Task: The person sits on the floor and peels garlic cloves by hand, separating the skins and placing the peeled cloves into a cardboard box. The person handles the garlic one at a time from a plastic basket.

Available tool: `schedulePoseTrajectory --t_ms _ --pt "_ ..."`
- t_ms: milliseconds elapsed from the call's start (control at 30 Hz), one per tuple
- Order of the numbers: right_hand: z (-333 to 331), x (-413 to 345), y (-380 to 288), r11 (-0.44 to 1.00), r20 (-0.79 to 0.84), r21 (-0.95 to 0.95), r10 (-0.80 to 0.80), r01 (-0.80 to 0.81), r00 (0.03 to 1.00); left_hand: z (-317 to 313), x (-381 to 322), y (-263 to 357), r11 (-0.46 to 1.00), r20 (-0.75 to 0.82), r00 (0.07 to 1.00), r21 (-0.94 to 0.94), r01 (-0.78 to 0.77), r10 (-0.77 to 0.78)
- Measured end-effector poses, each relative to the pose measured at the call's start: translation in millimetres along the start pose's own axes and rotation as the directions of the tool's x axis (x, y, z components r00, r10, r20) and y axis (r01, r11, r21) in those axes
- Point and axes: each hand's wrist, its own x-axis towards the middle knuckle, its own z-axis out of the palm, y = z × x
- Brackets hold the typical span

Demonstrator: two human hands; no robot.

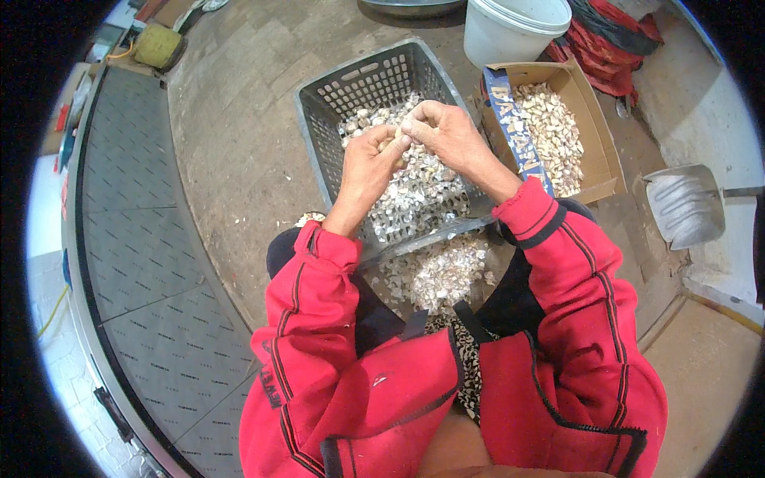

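Note:
Above a dark plastic crate [308,128], my left hand [372,166] and my right hand [445,136] meet at the fingertips. A small pale piece, apparently garlic, is pinched between them; part of it is hidden by the fingers. Under my left palm a yellowish rounded thing partly shows. The crate holds garlic pieces [366,119] towards its far side and whitish papery skins [412,194] nearer to me. To the right, a cardboard box [600,137] with a blue printed side holds many separated garlic cloves [550,134].
A heap of skins [448,272] lies on the floor between my legs. A white bucket [508,36] stands beyond the box, beside a red and black cloth or bag [615,51]. A metal shovel blade [685,206] is at the right, near the wall. Grey panels [137,239] run along the left.

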Motion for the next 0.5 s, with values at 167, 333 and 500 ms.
schedulePoseTrajectory --t_ms 167,333,500 --pt "4 -1 2 0.933 0.087 0.290 0.195 -0.212 0.977 0 -1 -2 0.998 -0.013 1.000 -0.070 -0.006 0.005" --pt "6 -1 11 0.954 -0.029 0.285 0.109 -0.097 0.994 11 0 7 0.954 -0.021 0.992 -0.278 0.113 -0.123" --pt "3 -2 0 0.873 -0.068 0.448 0.248 -0.192 0.966 0 2 1 0.873 -0.016 0.989 -0.472 0.122 -0.147"
